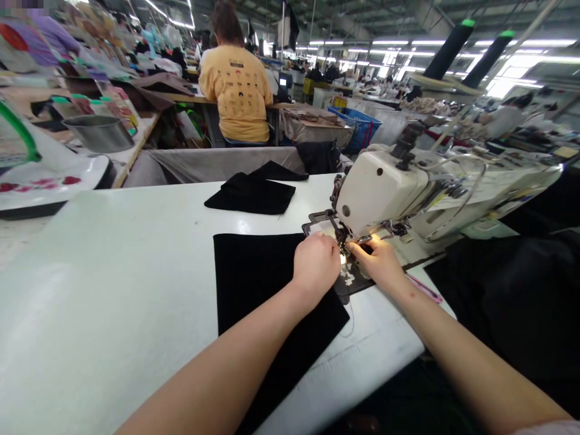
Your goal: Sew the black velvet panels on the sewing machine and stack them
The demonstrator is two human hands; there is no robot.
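A black cloth piece (258, 278) lies flat on the white table, its right edge running to the needle area of the sewing machine (380, 187). My left hand (316, 266) is closed over that edge, just left of the presser foot; its fingertips are hidden. On the other side of the needle, my right hand (380, 263) has its thumb and fingers drawn together under the machine head. What lies between them is too small and dark to make out. The machine lamp lights the spot between both hands.
Another folded black cloth (251, 192) lies farther back. A pink tool (425, 287) rests beside my right forearm, with dark fabric (512, 302) at the right. Thread cones (448, 49) stand above. Ahead sits a person in a yellow shirt (236, 84); a metal bowl (99, 133) is at left.
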